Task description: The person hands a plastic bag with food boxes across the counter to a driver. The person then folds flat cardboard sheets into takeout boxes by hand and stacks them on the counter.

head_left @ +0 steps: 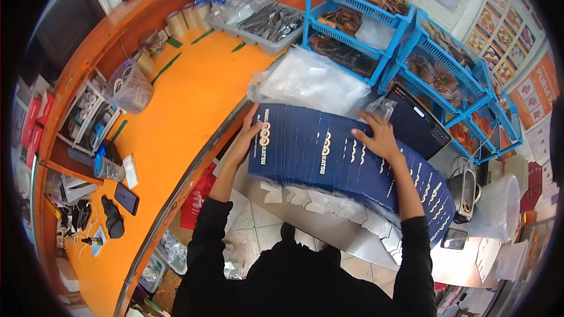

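A long row of dark blue folded cardboard food boxes (305,147), printed with "KATSU" in white, fans across a metal counter and curves down to the right. Their white inner flaps face me. My left hand (249,138) grips the left end of the row, with some fingers hidden behind its edge. Resting on the row's far edge, right of the middle, is my right hand (380,140), its thumb and fingers spread over the boxes. A pile of clear plastic bags (314,79) lies just behind the boxes.
An orange counter (194,94) runs along the left, bearing a phone (126,198) and a basket (130,88). Blue tiered racks (352,23) stand behind, near a cutlery tray (258,23). A black tablet-like screen (414,120) and a plastic tub (493,208) are at right.
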`<state>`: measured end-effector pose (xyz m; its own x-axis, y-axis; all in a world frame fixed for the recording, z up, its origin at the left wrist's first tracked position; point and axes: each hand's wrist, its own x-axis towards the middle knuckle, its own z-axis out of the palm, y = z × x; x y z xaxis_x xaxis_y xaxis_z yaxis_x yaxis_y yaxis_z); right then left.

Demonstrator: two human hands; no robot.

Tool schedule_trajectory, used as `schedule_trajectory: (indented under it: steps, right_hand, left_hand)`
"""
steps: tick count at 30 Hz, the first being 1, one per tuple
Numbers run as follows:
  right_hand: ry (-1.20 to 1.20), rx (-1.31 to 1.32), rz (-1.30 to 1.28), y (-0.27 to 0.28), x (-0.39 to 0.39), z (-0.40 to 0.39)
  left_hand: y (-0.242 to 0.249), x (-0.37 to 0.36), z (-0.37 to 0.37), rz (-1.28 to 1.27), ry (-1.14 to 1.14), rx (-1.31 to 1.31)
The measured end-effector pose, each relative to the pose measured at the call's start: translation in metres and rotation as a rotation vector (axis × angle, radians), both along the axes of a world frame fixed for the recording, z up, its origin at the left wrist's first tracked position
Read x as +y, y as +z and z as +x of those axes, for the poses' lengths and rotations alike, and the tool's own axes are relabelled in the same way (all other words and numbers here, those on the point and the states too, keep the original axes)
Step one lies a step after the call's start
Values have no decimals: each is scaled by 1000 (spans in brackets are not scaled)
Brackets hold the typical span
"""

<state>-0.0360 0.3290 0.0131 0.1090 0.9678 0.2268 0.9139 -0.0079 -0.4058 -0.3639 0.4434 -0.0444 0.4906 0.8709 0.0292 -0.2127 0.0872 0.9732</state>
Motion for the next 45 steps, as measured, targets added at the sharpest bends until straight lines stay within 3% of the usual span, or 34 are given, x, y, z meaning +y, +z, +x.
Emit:
schedule_trajectory:
  steps: [3,4,19,21,23,25,27,29,30,31,32,33,34,35,37,39,41,43,45]
  right_hand:
    - [-46,141,-190,2,0,0]
    - [-37,53,-56,-2,0,-2]
    - [-36,71,-81,-8,-20,6]
    - [5,-43,-15,-7,-28,6]
    - [-82,-127,44,5,-57,9]
    - [-196,-285,327,28,-108,11]
    - [-412,-94,358,39,-174,28]
    - [-730,-23,377,14,-250,65]
    - [-909,255,464,-26,-293,97]
    - [-1075,539,552,-59,-322,119]
    - [-1118,812,446,-45,-333,110]
    - [-1145,1088,331,-32,-341,101]
    - [-998,1274,233,-34,-346,103]
    - [-788,1492,306,-49,-348,114]
    - [-536,1645,479,-54,-331,124]
    - [-619,1535,322,-71,-328,149]
    - [-1022,1076,233,-39,-325,136]
    - [-1051,460,371,-43,-328,144]
    - [-818,46,471,-20,-324,147]
  left_hand:
    - [18,-4,14,-27,76,35]
    - [20,-8,14,-92,55,-33]
    - [16,-18,30,-156,-60,-95]
    - [28,-20,23,-173,-123,65]
    - [3,-1,14,134,-75,215]
    - [24,-21,12,203,-51,362]
    - [30,-35,11,361,-124,414]
    - [37,-56,13,689,-1,809]
    - [39,-68,20,890,130,982]
    - [43,-76,34,902,111,973]
    - [46,-87,50,956,122,894]
    - [50,-101,67,1004,132,818]
    - [61,-116,95,999,32,663]
    - [82,-134,127,973,-136,530]
    - [77,-168,194,1062,-285,403]
    - [85,-203,258,1140,-449,400]
    - [77,-218,318,1108,-476,444]
    - [53,-219,362,1278,-258,659]
    - [48,-222,378,1193,-331,780]
